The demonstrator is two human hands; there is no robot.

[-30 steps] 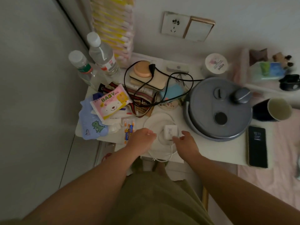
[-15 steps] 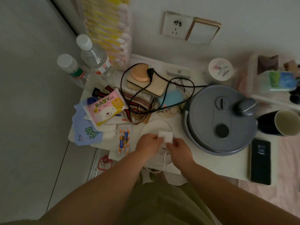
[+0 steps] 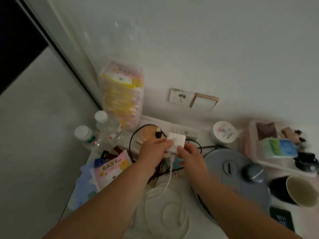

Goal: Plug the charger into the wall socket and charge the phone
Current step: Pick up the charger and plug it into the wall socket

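Both hands hold the white charger (image 3: 176,141) up above the cluttered table, its metal prongs pointing up toward the wall. My left hand (image 3: 154,150) grips its left side and my right hand (image 3: 190,153) its right lower corner. A white cable (image 3: 168,183) hangs from the charger's underside and coils on the table. The wall socket (image 3: 180,96) is on the white wall above and slightly right of the charger, with nothing plugged in. The black phone (image 3: 282,219) lies at the lower right edge, screen lit.
A gold-framed switch (image 3: 203,101) sits right of the socket. A round grey appliance (image 3: 236,176), a dark mug (image 3: 296,191), two water bottles (image 3: 105,125), a tall tissue pack (image 3: 123,94), a black cable loop (image 3: 136,140) and a wipes packet (image 3: 112,169) crowd the table.
Both hands picked the charger up off the table and raised it toward the wall; the cable now trails from it. My view has tilted upward.
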